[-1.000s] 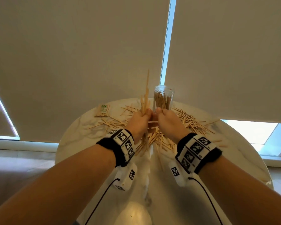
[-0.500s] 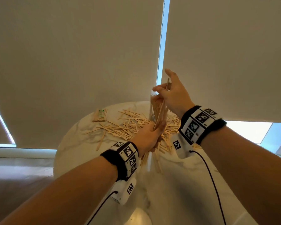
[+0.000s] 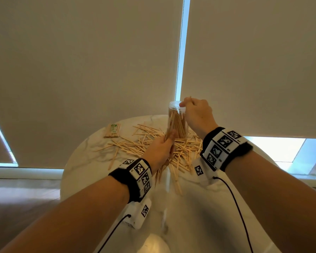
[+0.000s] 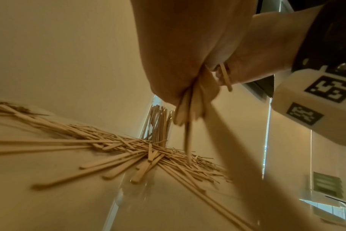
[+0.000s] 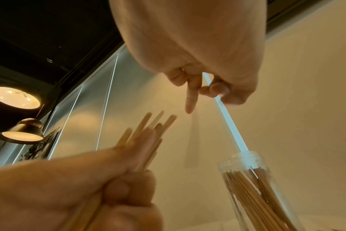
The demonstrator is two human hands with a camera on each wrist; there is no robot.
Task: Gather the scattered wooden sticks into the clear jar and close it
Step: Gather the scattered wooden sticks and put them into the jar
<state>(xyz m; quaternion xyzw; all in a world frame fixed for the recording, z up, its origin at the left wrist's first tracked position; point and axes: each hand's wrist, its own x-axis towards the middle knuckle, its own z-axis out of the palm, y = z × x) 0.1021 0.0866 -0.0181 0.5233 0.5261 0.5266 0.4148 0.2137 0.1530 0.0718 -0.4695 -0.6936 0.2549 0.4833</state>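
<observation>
Many sticks [image 3: 150,143] remain scattered on the surface [image 3: 84,161]. The right hand [image 3: 197,114] has risen to the jar [image 3: 177,123], fingers loosely curled, apparently empty; the left hand [image 3: 161,150] still grips a bundle [image 5: 148,134].

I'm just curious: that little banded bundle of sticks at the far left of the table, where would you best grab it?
Probably across the middle of the banded bundle, from above, fingers on its two long sides. It lies flat on the table, apart from the loose sticks.

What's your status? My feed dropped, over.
Left hand grips a stick bundle. Right hand at jar mouth, grip unclear. Many loose sticks on table; nothing blocking.
</observation>
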